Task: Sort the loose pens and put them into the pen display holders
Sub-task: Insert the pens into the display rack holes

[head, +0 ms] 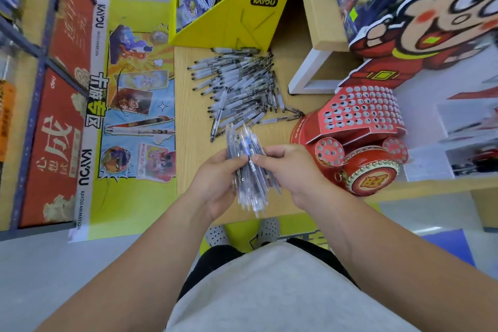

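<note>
Clear-plastic pens [252,186] lie bundled between the hands, left hand [215,183] gripping, right hand [293,170] pinching them.

Bare wooden counter [188,127] lay open in a strip along the left edge; the pile of loose pens [239,83] covered the middle, its far side near the yellow display box [242,21], which walled off the back; the red pen display holder [361,113] stood close on the right, its holed top open from above, a white-edged shelf [307,73] just behind; the left hand [215,183] and right hand [293,170], gripping a bundle of pens [250,170], filled the near edge
</note>
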A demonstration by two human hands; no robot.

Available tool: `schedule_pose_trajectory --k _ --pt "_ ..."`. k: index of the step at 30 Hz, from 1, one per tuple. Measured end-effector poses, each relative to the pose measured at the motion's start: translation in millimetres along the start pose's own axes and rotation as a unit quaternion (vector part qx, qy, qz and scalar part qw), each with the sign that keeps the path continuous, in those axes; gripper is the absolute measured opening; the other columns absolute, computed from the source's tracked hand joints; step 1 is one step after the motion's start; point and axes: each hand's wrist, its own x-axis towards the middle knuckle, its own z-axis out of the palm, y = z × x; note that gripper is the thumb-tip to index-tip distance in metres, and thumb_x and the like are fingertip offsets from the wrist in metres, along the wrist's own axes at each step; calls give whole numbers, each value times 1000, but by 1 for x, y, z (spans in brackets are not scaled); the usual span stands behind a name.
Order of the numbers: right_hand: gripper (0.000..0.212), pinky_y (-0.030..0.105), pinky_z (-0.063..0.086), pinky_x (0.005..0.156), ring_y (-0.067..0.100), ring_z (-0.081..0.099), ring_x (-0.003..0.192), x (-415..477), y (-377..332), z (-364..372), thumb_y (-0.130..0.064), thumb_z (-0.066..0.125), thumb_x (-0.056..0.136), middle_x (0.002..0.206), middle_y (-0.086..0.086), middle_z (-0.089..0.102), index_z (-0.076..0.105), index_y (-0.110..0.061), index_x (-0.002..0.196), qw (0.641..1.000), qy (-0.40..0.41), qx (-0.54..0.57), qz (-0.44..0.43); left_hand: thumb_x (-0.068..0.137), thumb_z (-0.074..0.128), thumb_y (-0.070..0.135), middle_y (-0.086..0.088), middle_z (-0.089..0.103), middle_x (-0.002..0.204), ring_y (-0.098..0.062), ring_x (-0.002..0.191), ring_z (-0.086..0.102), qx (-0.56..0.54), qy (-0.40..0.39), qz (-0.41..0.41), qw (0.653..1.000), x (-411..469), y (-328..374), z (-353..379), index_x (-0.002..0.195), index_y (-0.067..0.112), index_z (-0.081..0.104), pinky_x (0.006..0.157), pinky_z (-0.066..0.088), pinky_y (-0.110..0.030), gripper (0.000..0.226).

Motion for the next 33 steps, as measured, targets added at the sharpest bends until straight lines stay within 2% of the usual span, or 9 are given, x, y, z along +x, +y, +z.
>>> schedule_pose_trajectory --k 4,7,10,12,15,19,23,28,33 --pt "7 19 53 54 9 71 65 -14 -17 -13 -12 76 88 74 1 76 78 -10 81 998 34 -4 -57 101 55 8 -25 72 115 -36 100 72 -30 -34 15 999 -5 3 28 121 -1 67 84 61 -53 25" --pt "11 38 61 62 21 74 70 -21 -28 -24 -15 75 89 75 6 76 79 -11 80 995 53 -28 -86 100 55 7 -24 74 108 -32 92 75 -68 -62 19 996 -10 5 46 116 -3 69 70 61 -40 24" --pt "11 50 59 70 31 73 75 -29 -35 -37 -18 74 89 80 14 76 80 -11 83 990 69 -53 -112 101 54 7 -26 71 116 -35 97 72 -70 -82 30 994 -14 6 62 125 -2 65 77 61 -49 29" --pt "13 47 57 73 30 72 78 -32 -36 -49 -24 76 87 79 11 75 80 -12 83 984 78 -86 -137 101 54 7 -25 70 119 -36 101 71 -59 -78 38 994 -15 4 71 124 2 67 87 59 -54 27" --pt "16 43 55 67 27 68 68 -36 -36 -74 -27 79 85 75 11 73 78 -10 82 975 84 -111 -175 100 54 6 -23 72 116 -35 100 72 -52 -75 40 995 -18 1 86 122 5 70 77 62 -45 27" --pt "21 16 48 54 -1 65 61 -40 -32 -112 -24 80 84 69 -12 74 78 -43 76 974 44 -85 -207 98 55 5 -22 74 109 -31 88 75 -49 -58 36 996 -21 -8 119 122 5 69 65 61 -39 27" --pt "1 23 53 56 8 69 63 -41 -25 -160 -24 80 84 73 -2 75 79 -24 84 977 21 -47 -205 99 54 6 -25 72 113 -37 95 73 -59 -45 49 996 -24 -25 168 126 2 65 67 62 -43 29" --pt "24 49 61 81 25 74 84 -41 -12 -227 -33 84 74 86 4 77 79 -15 89 983 17 -21 -183 100 55 8 -25 70 122 -34 98 73 -52 -14 55 997 -24 -56 234 132 -1 61 72 63 -41 34" --pt "15 18 53 58 1 69 66 -46 3 -287 -27 84 76 73 -11 75 78 -40 74 969 18 -35 -243 99 57 9 -24 70 117 -30 86 73 -44 6 71 997 -18 -89 293 130 -1 63 63 61 -38 34"
